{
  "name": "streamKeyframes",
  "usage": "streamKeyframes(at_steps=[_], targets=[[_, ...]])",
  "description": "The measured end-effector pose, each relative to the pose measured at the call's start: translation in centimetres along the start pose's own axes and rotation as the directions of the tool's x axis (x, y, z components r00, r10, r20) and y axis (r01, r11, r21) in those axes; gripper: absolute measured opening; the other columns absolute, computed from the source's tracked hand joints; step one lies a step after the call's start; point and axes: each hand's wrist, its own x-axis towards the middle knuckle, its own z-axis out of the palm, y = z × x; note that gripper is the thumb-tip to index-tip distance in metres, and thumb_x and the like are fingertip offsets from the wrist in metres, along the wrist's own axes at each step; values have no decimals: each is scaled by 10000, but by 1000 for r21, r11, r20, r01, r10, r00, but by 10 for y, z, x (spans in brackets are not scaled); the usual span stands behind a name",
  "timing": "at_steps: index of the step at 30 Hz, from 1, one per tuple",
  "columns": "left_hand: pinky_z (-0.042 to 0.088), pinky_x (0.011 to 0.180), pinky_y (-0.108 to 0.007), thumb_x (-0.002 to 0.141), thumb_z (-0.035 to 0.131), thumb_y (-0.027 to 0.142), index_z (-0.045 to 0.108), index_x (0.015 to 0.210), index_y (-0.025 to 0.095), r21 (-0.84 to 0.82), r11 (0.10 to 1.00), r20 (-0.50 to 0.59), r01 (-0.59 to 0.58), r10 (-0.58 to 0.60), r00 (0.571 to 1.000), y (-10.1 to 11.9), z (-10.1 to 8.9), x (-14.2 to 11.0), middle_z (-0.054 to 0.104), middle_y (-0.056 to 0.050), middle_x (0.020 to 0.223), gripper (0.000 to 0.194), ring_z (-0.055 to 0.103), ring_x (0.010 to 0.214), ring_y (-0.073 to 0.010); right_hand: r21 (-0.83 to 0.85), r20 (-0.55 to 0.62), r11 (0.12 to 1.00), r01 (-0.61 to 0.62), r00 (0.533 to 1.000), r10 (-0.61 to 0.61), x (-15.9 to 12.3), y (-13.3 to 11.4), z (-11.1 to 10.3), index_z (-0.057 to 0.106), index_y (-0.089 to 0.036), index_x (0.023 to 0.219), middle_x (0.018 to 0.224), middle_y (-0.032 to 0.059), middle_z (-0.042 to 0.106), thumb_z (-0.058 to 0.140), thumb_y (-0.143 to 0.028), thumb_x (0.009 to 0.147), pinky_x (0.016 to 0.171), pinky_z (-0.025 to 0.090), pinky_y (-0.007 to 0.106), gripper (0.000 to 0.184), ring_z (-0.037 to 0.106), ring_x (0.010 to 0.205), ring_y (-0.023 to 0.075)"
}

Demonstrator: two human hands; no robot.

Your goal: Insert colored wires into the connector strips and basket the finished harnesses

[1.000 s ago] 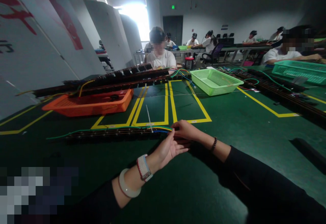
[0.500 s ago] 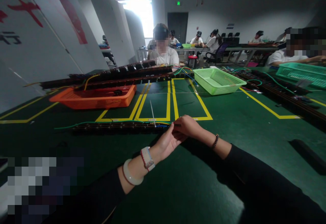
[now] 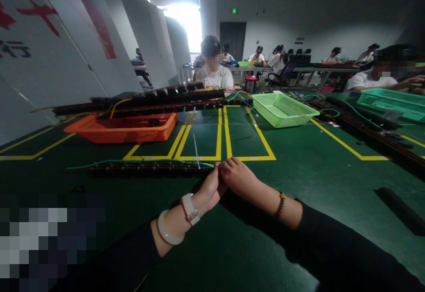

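1. Hands: your left hand (image 3: pixel 210 189) is part-curled, palm towards the right hand (image 3: pixel 239 178), which bends over with fingers folded. Fingertips meet; contents hidden, can't tell if either pinches anything.
2. Step, my read: handling the coloured wires (image 3: pixel 207 165). Use fingertips, keep wires side by side, don't tug; a hard pull could drag the strip.
3. Watch the white tie (image 3: pixel 195 148) standing up at the strip's right end; keep knuckles off it.
4. Dark strip (image 3: pixel 133 167): flat on the tabletop (image 3: pixel 186 256), left of your hands, running towards the tabletop's left edge. Its right end sits just beside your left fingertips; wires run from there to your hands.
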Motion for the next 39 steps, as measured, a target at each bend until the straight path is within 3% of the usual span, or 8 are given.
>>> streamKeyframes(at_steps=[8, 13, 17, 23, 27, 32, 35, 39], targets=[[487, 674, -234, 919, 471, 212, 620, 753, 105, 34, 999, 96, -20, 17, 995, 0, -6, 3, 629, -54, 736, 248, 583, 646, -112, 231, 129, 952, -201, 976, 175, -5, 28, -40, 676, -158, 849, 832, 77, 647, 569, -351, 872, 681, 360, 293, 222, 583, 737, 171], [474, 639, -218, 926, 465, 253, 646, 777, 101, 88, 996, 59, -5, 0, 998, 0, -7, 2, 648, -62, 736, 279, 590, 641, -113, 137, 212, 970, -202, 962, 170, -6, 14, -30, 676, -150, 875, 830, 103, 677, 559, -207, 844, 647, 404, 315, 133, 629, 757, 232], [481, 717, -235, 941, 429, 271, 654, 781, 98, 138, 990, 46, -23, 17, 999, -1, -5, 0, 670, -86, 792, 326, 621, 736, -135, 95, 262, 970, -223, 946, 192, -5, 4, -21, 675, -118, 875, 820, 139, 681, 496, -102, 833, 589, 422, 305, 185, 648, 732, 243], [465, 766, -238, 904, 502, 367, 643, 763, 118, 134, 990, 106, -33, 19, 994, -2, -7, -1, 666, -71, 777, 319, 622, 765, -137, 116, 305, 958, -261, 928, 216, -5, 9, -34, 685, -123, 801, 752, 145, 670, 487, -131, 855, 559, 419, 276, 206, 648, 683, 230], [474, 767, -266, 896, 500, 412, 636, 754, 114, 155, 987, 145, -43, 20, 989, -3, -9, 1, 659, -71, 753, 357, 615, 729, -144, 117, 270, 922, -370, 905, 329, -5, 23, -41, 664, -128, 806, 800, 144, 663, 513, -208, 875, 573, 403, 268, 184, 639, 695, 216], [459, 898, -317, 922, 476, 263, 617, 884, 123, 178, 980, 114, -85, 66, 991, -2, -5, -1, 658, -103, 935, 203, 621, 877, -159, 188, 125, 864, -466, 884, 450, -2, 45, -10, 586, -188, 1027, 918, 80, 654, 419, -292, 946, 555, 339, 250, 213, 621, 722, 175], [438, 946, -340, 917, 485, 247, 594, 905, 117, 206, 977, 66, -54, 41, 997, -1, -3, -2, 640, -127, 971, 170, 615, 928, -173, 248, 114, 855, -456, 890, 441, -2, 53, 19, 589, -207, 1019, 973, 56, 647, 380, -302, 967, 584, 324, 247, 236, 601, 766, 148], [430, 958, -334, 929, 453, 249, 593, 914, 109, 228, 972, 91, -54, 34, 995, -1, -4, -2, 639, -125, 956, 198, 609, 936, -175, 268, 80, 867, -420, 906, 415, -2, 56, 41, 629, -187, 956, 914, 59, 659, 440, -278, 945, 684, 325, 261, 211, 565, 838, 163]])
